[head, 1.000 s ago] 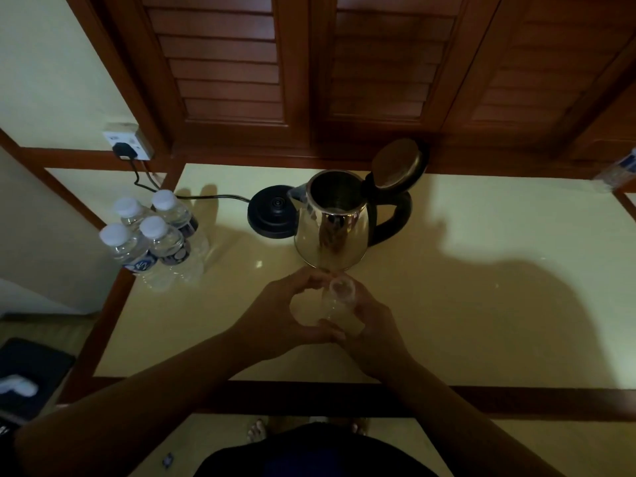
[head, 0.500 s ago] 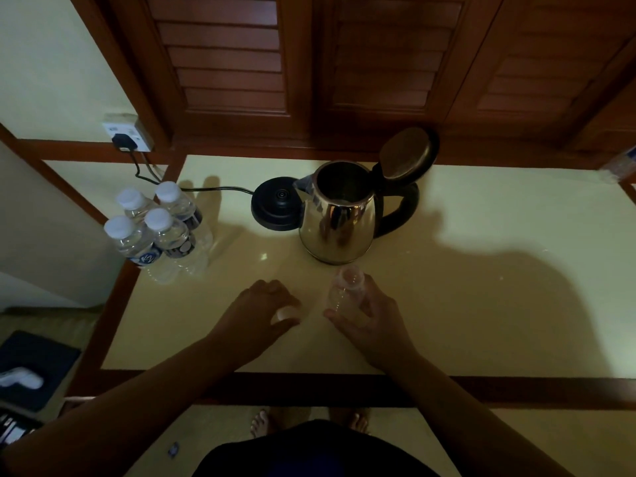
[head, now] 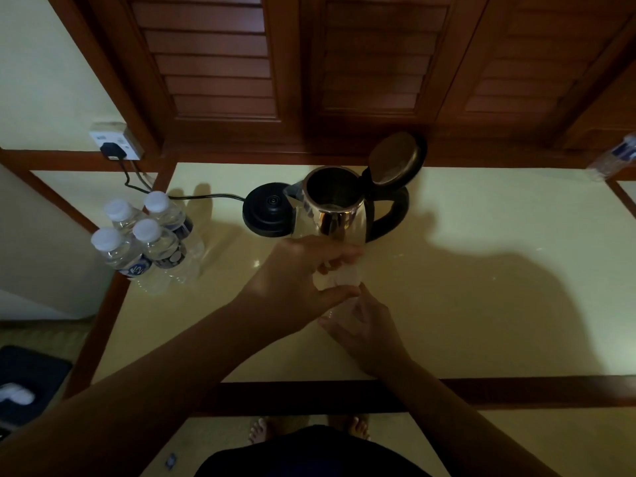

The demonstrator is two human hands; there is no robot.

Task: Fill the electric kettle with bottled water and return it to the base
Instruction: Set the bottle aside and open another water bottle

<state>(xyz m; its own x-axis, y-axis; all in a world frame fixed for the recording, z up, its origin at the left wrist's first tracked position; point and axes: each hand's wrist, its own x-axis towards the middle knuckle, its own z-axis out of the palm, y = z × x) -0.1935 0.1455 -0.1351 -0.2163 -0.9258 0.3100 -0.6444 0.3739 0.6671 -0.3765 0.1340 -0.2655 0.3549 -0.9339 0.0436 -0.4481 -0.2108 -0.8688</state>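
A steel electric kettle [head: 339, 218] with a black handle stands on the cream table, its lid [head: 395, 160] hinged open. Its black base [head: 266, 210] lies just to its left, with nothing on it. In front of the kettle my right hand [head: 366, 333] grips a small clear water bottle [head: 342, 308] upright on the table. My left hand [head: 297, 275] reaches over the bottle's top and pinches a white cap [head: 339, 278] there. Whether the cap sits on the neck is hidden by my fingers.
Several sealed water bottles [head: 148, 235] stand in a cluster at the table's left edge. The base's cord runs to a wall socket [head: 113, 142]. Another bottle [head: 617, 158] sits at the far right. Brown shutters close off the back; the table's dark front rim [head: 516, 390] is near my body.
My left hand, which had gone left to the table with the cap, has come back over the bottle's top. My right hand has kept hold of the bottle.
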